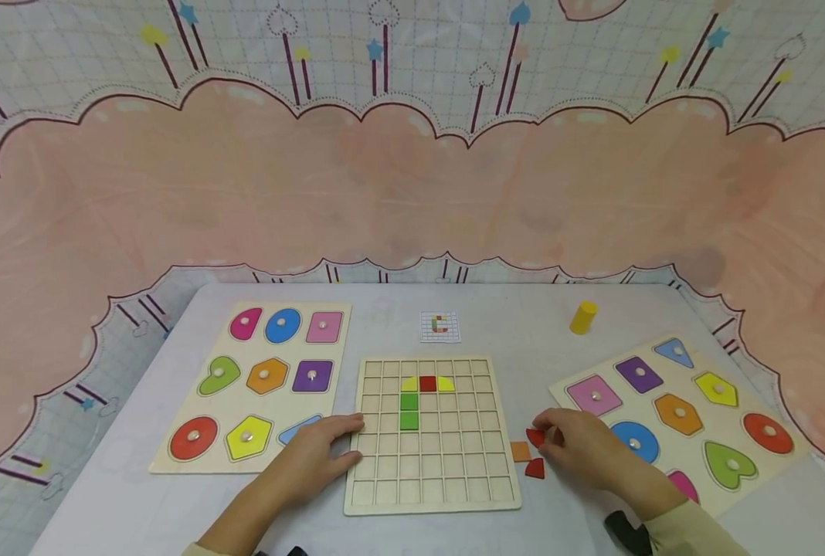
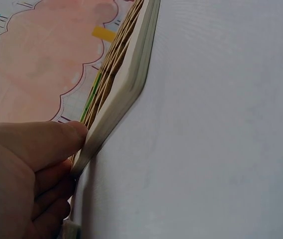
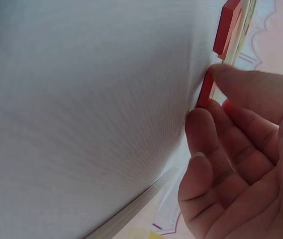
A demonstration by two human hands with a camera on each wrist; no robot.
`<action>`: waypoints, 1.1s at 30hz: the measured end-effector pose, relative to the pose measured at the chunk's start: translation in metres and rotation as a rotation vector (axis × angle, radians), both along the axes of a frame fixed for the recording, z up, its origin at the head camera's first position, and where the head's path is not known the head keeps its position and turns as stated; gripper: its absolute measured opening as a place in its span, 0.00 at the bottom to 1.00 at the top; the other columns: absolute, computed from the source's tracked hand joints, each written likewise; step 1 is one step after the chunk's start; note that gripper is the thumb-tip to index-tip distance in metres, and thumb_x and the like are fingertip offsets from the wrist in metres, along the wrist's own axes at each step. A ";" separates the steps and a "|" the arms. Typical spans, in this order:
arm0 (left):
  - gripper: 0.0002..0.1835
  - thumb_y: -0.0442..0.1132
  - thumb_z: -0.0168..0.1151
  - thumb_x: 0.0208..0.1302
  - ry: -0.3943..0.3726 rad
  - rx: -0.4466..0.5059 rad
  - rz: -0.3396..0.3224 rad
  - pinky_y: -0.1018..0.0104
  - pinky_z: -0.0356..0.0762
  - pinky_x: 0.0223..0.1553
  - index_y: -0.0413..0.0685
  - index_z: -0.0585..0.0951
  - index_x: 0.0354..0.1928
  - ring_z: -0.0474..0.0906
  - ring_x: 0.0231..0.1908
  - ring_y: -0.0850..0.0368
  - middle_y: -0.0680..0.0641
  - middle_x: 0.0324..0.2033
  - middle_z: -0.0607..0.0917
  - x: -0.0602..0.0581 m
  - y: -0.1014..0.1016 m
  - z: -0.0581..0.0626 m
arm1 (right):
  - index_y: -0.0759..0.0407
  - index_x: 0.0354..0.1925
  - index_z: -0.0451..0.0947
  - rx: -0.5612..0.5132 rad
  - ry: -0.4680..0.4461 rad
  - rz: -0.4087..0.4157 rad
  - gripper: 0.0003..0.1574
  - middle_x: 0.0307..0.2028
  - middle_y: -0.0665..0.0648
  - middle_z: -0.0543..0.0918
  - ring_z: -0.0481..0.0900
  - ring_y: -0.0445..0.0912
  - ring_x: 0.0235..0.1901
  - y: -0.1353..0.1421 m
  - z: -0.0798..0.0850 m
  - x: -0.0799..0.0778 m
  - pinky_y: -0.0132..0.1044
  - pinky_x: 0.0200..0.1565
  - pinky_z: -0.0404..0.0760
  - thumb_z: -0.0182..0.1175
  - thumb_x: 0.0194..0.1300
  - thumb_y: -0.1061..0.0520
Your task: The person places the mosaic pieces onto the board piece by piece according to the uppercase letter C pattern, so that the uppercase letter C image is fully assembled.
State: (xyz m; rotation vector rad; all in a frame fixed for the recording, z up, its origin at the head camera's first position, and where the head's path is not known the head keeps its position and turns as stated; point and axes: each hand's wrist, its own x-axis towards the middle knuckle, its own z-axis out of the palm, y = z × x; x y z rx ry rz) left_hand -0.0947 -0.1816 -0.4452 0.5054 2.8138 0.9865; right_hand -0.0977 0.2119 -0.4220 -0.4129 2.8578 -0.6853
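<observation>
In the head view a wooden grid board (image 1: 454, 467) lies on the table. It holds two yellow quarter-round pieces (image 1: 446, 384) with a red square (image 1: 428, 384) between them, and two green squares (image 1: 409, 411) below the left one. My left hand (image 1: 315, 454) rests at the board's left edge, thumb and fingertips touching the rim. Right of the board, my right hand (image 1: 582, 448) pinches a red quarter-round piece (image 3: 207, 89) between thumb and finger, low at the tabletop. Beside it lie another red quarter-round piece (image 1: 534, 469) and an orange square (image 1: 520, 452).
A knobbed shape puzzle (image 1: 165, 455) lies to the left, another (image 1: 704, 413) to the right, partly under my right forearm. Behind the grid board lies a small pattern card (image 1: 440, 337). A yellow cylinder (image 1: 583, 317) stands at the back right.
</observation>
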 end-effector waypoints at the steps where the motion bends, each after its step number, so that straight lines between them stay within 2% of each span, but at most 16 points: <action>1: 0.22 0.36 0.72 0.60 0.000 0.000 0.000 0.46 0.70 0.65 0.42 0.82 0.57 0.74 0.63 0.45 0.49 0.59 0.82 0.000 0.000 0.000 | 0.57 0.46 0.83 0.005 0.007 0.004 0.15 0.36 0.45 0.81 0.73 0.41 0.33 0.000 0.000 0.000 0.37 0.38 0.82 0.71 0.60 0.60; 10: 0.22 0.36 0.72 0.60 0.001 -0.001 0.005 0.46 0.70 0.64 0.42 0.82 0.57 0.74 0.63 0.45 0.49 0.59 0.82 0.000 0.000 -0.001 | 0.58 0.46 0.83 0.009 0.018 -0.030 0.15 0.37 0.46 0.82 0.76 0.43 0.36 0.000 -0.002 0.001 0.41 0.43 0.84 0.71 0.59 0.62; 24: 0.22 0.37 0.72 0.60 0.003 0.001 0.003 0.47 0.70 0.64 0.43 0.82 0.58 0.74 0.63 0.45 0.50 0.59 0.82 0.000 -0.001 -0.006 | 0.58 0.44 0.82 0.029 0.035 -0.045 0.13 0.36 0.47 0.82 0.76 0.44 0.36 -0.001 -0.005 0.001 0.43 0.42 0.85 0.71 0.59 0.61; 33: 0.22 0.37 0.72 0.60 0.008 0.004 0.000 0.46 0.70 0.65 0.42 0.82 0.57 0.74 0.63 0.45 0.49 0.59 0.82 0.000 0.000 -0.005 | 0.54 0.47 0.83 0.025 0.014 -0.082 0.15 0.38 0.46 0.82 0.78 0.45 0.40 -0.011 0.006 -0.001 0.43 0.43 0.85 0.71 0.61 0.56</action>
